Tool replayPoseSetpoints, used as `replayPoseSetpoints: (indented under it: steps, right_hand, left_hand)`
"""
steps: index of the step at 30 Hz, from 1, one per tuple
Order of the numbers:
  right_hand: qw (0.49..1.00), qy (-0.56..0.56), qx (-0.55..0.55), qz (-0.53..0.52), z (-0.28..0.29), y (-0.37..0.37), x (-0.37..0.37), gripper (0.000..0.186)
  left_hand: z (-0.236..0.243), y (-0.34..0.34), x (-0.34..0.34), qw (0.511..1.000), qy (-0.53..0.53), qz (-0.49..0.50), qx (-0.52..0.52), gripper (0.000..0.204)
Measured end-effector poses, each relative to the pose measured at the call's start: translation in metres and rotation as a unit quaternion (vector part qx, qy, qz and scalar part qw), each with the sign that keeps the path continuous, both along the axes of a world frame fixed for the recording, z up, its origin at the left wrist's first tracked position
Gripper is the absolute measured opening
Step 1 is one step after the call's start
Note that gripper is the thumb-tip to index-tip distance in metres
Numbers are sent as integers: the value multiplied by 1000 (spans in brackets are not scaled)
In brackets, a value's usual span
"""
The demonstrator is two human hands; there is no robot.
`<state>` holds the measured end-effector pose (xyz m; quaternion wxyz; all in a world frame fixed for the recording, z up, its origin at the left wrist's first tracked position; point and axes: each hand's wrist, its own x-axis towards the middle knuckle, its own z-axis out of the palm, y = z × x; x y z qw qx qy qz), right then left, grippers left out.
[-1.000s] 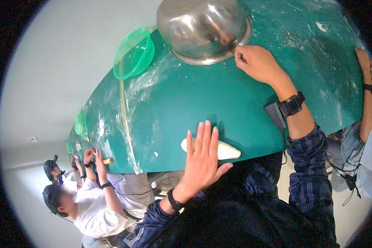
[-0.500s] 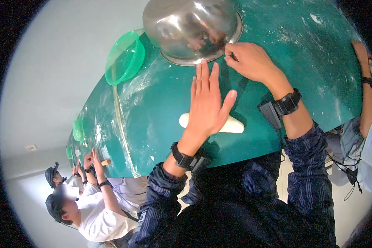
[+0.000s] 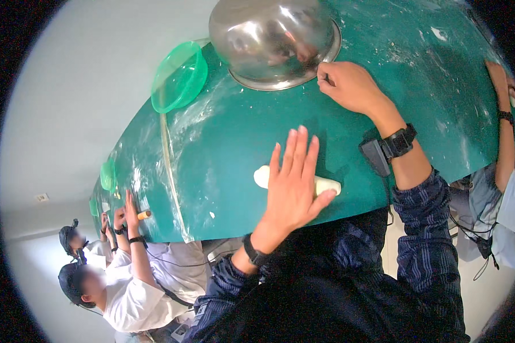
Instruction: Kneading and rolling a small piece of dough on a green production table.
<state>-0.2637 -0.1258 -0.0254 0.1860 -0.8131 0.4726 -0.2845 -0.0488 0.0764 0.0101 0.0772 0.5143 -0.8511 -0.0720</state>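
A pale roll of dough lies crosswise on the green tabletop, close to the front edge. My left hand is flat over its middle with fingers stretched forward, so only the two ends of the dough show. The left end is rounded and thick. Farther forward, my right hand hovers or rests beside the rim of an upturned metal bowl, its fingers curled in and nothing visible inside them. Whether those fingers touch the rim, I cannot tell.
A green plastic basin stands left of the bowl. A pale strip runs across the flour-dusted table. At the left, co-workers in white work with a short wooden rod. Another person's arm reaches in at the right.
My left hand has slid back toward me over the dough, from fingertips near the bowl rim. My right hand stays by the bowl. The whole view has shifted slightly.
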Motion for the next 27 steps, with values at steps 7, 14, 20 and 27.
replayPoseSetpoints:
  steps: [7, 14, 20, 27]
  right_hand:
    - [1000, -1, 11, -2, 5, 2, -2, 20]
    - [1000, -7, -8, -5, 0, -2, -2, 21]
    - [1000, -18, -16, 6, 0, 1, -6, 21]
    - [1000, -21, 21, 2, 6, -4, -14, 20]
  left_hand:
    - [28, 69, 5, 993, -63, -23, 101, 112]
    - [25, 75, -18, 993, -48, 24, 104, 115]
    - [6, 22, -46, 998, -40, 36, 21, 103]
    - [-6, -64, -69, 999, 17, 14, -48, 91]
